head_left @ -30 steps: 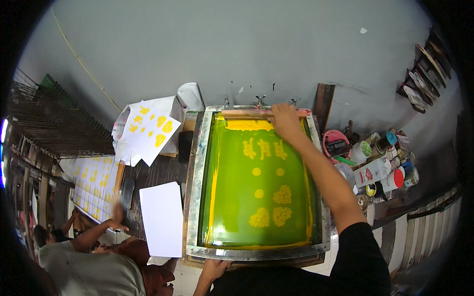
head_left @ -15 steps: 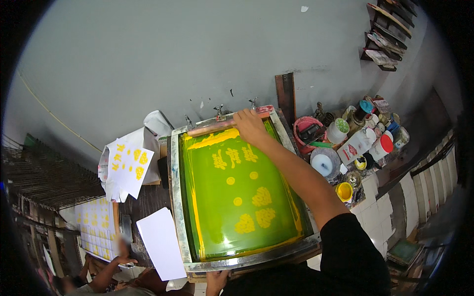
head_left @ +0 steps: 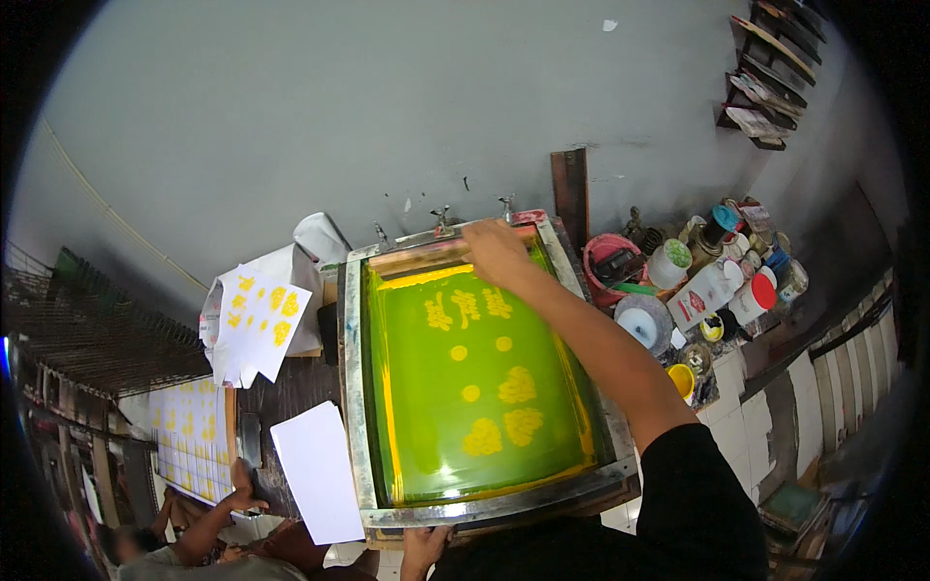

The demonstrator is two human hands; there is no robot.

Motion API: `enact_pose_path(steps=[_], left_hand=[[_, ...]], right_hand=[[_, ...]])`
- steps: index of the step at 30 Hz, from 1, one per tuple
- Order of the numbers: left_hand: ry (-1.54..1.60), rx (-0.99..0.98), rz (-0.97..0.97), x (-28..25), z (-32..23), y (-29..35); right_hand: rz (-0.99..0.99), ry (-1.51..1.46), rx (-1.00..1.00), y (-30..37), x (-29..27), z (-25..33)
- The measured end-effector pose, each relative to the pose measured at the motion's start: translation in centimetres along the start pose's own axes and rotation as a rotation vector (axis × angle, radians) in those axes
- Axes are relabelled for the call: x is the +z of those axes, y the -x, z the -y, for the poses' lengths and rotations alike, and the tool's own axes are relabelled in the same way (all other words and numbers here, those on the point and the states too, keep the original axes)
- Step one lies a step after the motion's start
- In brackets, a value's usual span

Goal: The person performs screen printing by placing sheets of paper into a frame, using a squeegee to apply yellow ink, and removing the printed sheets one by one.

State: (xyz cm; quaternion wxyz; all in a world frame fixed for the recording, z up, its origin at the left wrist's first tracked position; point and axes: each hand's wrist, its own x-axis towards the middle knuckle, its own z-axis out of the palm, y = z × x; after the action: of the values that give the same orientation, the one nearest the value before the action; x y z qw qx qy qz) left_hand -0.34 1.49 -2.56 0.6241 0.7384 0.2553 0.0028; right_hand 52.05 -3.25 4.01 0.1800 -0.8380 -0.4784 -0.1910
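At the far end of the screen [head_left: 426, 426], the right hand [head_left: 498, 254] grasps the squeegee [head_left: 417, 259], probably light, stiff, ink-slippery, best held on top; whether the left hand [head_left: 424, 548] grips, I cannot tell.

Over the middle and left of the green screen [head_left: 417, 387] there is open room for a hand, but the wooden bar [head_left: 417, 259] and the right hand [head_left: 496, 250] on it block the far end, and the right forearm [head_left: 605, 363] slants over the right side. Behind the bar, metal clamps [head_left: 441, 217] and the wall [head_left: 320, 116] close the way, while pots [head_left: 668, 261], a white bottle [head_left: 697, 298] and a pink bowl [head_left: 592, 273] crowd the right. To the left, room lies over white paper [head_left: 320, 474], between a white bundle [head_left: 306, 331] and a co-worker's hand [head_left: 244, 492] by the table [head_left: 276, 387], and the left hand [head_left: 424, 544] blocks part of the near edge.
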Motion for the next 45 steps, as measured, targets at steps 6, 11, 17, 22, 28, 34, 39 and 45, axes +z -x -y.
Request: enact_pose_path(steps=[6,11,17,22,28,34,39,45], left_hand=[[0.119,-0.035,-0.029,0.1,1.3,0.2],[0.123,-0.074,0.016,-0.2,2.1,0.2],[0.22,-0.08,-0.043,0.3,1.6,0.2],[0.278,-0.127,-0.033,0.3,1.3,0.1],[0.178,-0.148,-0.055,0.0,2.0,0.6],[0.296,-0.048,0.007,-0.5,4.3,-0.2],[0.299,-0.052,-0.045,-0.7,4.9,-0.2],[0.217,0.014,-0.102,-0.6,4.9,0.2]], right_hand=[[0.129,0.1,0.057,-0.1,-0.5,0.4],[0.119,0.039,0.054,0.0,-1.2,0.4],[0.122,0.11,0.069,-0.4,-0.1,0.0],[0.082,0.133,0.077,-0.8,1.1,-0.9],[-0.08,0.12,-0.005,-0.6,1.7,-0.6],[0.019,0.104,-0.016,-0.7,2.3,0.6],[-0.062,0.119,0.023,-0.5,1.9,0.7],[0.051,0.076,0.036,-0.2,1.4,-0.4]])
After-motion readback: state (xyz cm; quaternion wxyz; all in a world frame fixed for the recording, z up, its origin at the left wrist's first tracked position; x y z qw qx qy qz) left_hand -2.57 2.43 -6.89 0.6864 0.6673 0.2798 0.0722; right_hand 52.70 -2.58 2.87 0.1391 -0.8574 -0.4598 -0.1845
